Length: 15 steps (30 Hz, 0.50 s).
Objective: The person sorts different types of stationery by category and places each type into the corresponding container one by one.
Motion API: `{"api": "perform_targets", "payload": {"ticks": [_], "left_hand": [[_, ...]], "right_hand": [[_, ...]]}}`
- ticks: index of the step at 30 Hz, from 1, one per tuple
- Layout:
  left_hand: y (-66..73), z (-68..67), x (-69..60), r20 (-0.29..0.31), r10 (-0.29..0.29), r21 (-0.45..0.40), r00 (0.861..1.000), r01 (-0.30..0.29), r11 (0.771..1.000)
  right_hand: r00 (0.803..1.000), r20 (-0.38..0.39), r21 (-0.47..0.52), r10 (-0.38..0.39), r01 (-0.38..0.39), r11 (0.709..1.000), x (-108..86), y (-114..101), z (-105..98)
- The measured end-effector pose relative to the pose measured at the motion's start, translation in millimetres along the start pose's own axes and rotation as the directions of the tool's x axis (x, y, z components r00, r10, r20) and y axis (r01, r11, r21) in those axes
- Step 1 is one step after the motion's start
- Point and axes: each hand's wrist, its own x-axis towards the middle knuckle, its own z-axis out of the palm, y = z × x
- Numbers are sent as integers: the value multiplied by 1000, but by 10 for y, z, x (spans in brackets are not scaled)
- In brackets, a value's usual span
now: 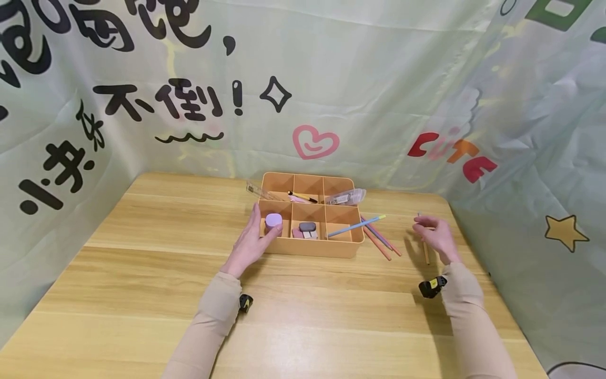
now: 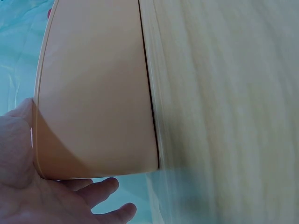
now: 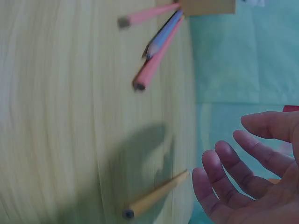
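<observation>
Tray: the orange-tan, six-compartment, rectangular tray (image 1: 307, 248) sits flat on the pale wood-grain worktop (image 1: 322, 316).
Left hand: my left hand (image 1: 248, 242) rests against the tray's left front corner, fingers spread and not clenched; I judge light pressure is enough to steady it.
Stray pencil: the slim yellow-tan pencil (image 1: 427, 255) lies on the worktop, well apart from the tray on its right.
Right hand: my right hand (image 1: 437, 236) hovers over that pencil, fingers loosely curved and parted, gripping nothing.
Pinch: I would take the pencil near its middle, thumb against forefinger; catching one end could roll it.
Clearance: I would lift over the slender pink and blue-violet pencils (image 1: 381, 239) beside the tray; the yellow-tipped blue pencil (image 1: 355, 227) across its right rim could tip if knocked.
</observation>
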Motion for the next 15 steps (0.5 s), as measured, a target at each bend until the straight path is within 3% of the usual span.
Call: {"api": "perform_targets", "payload": {"ticks": [6, 15], "left_hand": [[2, -6, -7, 8, -12, 1, 1000, 12, 1000], [-4, 0, -5, 1, -10, 4, 1000, 10, 1000]], "right_hand": [[1000, 13, -131, 29, -27, 991, 73, 22, -89], [999, -5, -202, 42, -42, 979, 191, 67, -142]]}}
